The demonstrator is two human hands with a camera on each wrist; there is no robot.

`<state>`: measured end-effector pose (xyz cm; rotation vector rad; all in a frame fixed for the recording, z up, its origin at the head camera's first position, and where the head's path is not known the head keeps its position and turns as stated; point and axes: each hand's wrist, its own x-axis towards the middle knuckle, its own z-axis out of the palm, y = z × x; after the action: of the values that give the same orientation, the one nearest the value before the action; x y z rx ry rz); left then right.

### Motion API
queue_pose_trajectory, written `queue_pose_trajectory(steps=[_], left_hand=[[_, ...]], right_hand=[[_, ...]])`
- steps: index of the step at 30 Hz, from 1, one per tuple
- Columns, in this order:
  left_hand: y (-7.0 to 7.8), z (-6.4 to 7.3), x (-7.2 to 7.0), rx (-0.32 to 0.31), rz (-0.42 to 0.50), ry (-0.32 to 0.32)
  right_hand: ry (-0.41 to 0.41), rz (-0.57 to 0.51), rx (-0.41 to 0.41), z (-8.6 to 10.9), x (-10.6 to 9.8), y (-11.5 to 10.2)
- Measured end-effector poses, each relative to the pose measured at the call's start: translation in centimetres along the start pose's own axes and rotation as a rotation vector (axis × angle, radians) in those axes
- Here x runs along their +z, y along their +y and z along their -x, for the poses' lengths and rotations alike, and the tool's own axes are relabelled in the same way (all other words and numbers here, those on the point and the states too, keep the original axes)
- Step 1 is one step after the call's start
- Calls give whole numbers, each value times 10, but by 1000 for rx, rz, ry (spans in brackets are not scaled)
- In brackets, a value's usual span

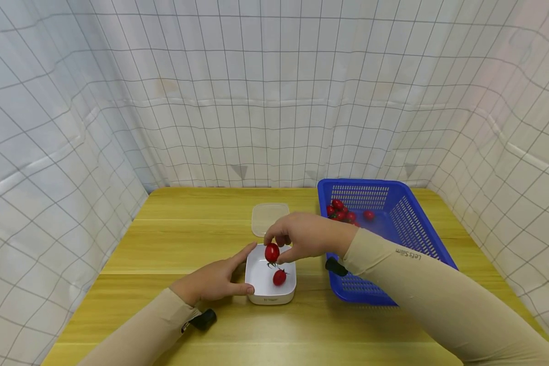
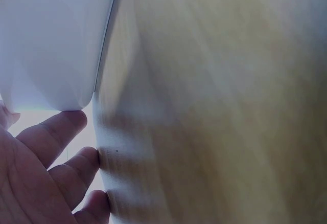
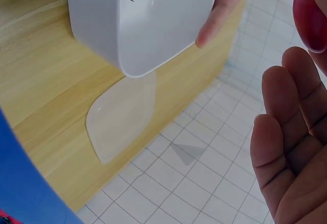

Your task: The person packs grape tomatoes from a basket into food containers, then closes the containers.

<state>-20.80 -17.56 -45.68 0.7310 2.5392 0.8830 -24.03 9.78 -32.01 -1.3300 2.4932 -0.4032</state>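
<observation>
My right hand (image 1: 302, 235) pinches a red cherry tomato (image 1: 272, 252) with a green stem between thumb and fingertips, over a white square container (image 1: 258, 277). Inside that container lies another cherry tomato (image 1: 279, 277), toward the near right. My left hand (image 1: 217, 279) rests against the container's left side, thumb at the near corner and forefinger along the far one, fingers spread. In the left wrist view a fingertip (image 2: 76, 119) touches the container's white wall. The right wrist view shows the held tomato (image 3: 309, 19) at the upper right, the other fingers loosely extended below it.
A blue perforated basket (image 1: 421, 218) stands at the right, partly under the right forearm, with several cherry tomatoes (image 1: 340, 216) heaped at its far left. Behind the container a translucent lid (image 1: 265, 216) lies flat on the wooden table (image 1: 178, 244). A gridded curtain (image 1: 274, 127) encloses the table.
</observation>
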Motion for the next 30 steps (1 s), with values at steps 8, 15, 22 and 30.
queue_pose_trajectory(steps=[8,15,22,30], left_hand=[[1,1,0,2,-2,3],[0,1,0,4,-6,8],[1,1,1,-16,14,0],[2,1,1,-18,28,-1]], right_hand=[[-11,-11,17,1,0,-1],[0,-22,37,3,0,2],[58,-52,95,14,-3,12],[203,-89,171,39,-18,43]])
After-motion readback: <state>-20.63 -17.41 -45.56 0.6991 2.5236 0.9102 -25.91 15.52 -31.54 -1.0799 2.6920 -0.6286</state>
